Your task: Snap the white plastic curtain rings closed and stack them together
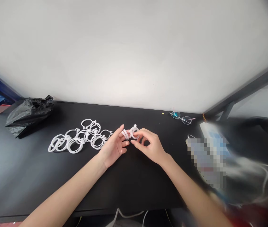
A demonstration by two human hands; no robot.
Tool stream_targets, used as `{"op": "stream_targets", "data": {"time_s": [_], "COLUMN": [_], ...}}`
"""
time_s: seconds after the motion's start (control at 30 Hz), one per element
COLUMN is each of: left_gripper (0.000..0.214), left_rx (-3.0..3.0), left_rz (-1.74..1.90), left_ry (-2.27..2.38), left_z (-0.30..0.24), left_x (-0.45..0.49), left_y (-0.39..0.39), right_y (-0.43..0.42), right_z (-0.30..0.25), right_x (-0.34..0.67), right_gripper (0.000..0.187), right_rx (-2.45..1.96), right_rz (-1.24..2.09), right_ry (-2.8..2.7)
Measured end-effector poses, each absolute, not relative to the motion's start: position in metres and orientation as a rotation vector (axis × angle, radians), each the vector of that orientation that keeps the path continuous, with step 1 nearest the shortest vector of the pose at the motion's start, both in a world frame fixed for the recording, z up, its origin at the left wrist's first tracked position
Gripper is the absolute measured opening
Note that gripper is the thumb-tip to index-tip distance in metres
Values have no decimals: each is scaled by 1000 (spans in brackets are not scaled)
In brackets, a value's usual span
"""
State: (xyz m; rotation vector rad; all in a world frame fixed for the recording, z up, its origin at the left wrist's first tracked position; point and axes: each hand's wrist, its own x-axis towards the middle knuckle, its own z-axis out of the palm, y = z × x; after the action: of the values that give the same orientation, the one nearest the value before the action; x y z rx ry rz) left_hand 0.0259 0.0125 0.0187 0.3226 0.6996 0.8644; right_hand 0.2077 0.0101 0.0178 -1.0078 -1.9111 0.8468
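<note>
My left hand [116,146] is palm up over the middle of the black table, with white plastic rings [125,134] looped around its index finger and the other fingers partly curled. Beside it, the thumb and fingers of my right hand [150,145] are on another white plastic ring [134,131], at the tip of the left index finger. Whether that ring is one piece or several together I cannot tell. To the left of my hands lies a loose pile of white plastic rings [75,145]; some have a gap with small rounded ends.
A crumpled black plastic bag [30,113] sits at the table's back left. Thin-framed glasses [186,120] lie at the back right. A blurred-out phone-like object [205,162], a white and blue box [215,138] and white cables [266,176] are on the right. A pale wall [134,56] rises behind the table [134,186].
</note>
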Motion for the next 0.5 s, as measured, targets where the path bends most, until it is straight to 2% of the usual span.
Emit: {"op": "stream_targets", "data": {"time_s": [0.13,0.33,0.5], "left_gripper": [32,11,14], "left_rx": [304,373,513], "left_rz": [856,838,789], "left_ry": [713,758,780], "left_z": [20,13,11], "left_x": [26,32,32], "left_y": [12,7,6], "right_y": [8,5,1], "right_z": [11,4,3], "right_x": [211,213,212], "right_gripper": [18,20,20], "right_rx": [-965,-957,-988], "right_rz": [786,792,897], "right_ry": [-1814,-1768,-1716]}}
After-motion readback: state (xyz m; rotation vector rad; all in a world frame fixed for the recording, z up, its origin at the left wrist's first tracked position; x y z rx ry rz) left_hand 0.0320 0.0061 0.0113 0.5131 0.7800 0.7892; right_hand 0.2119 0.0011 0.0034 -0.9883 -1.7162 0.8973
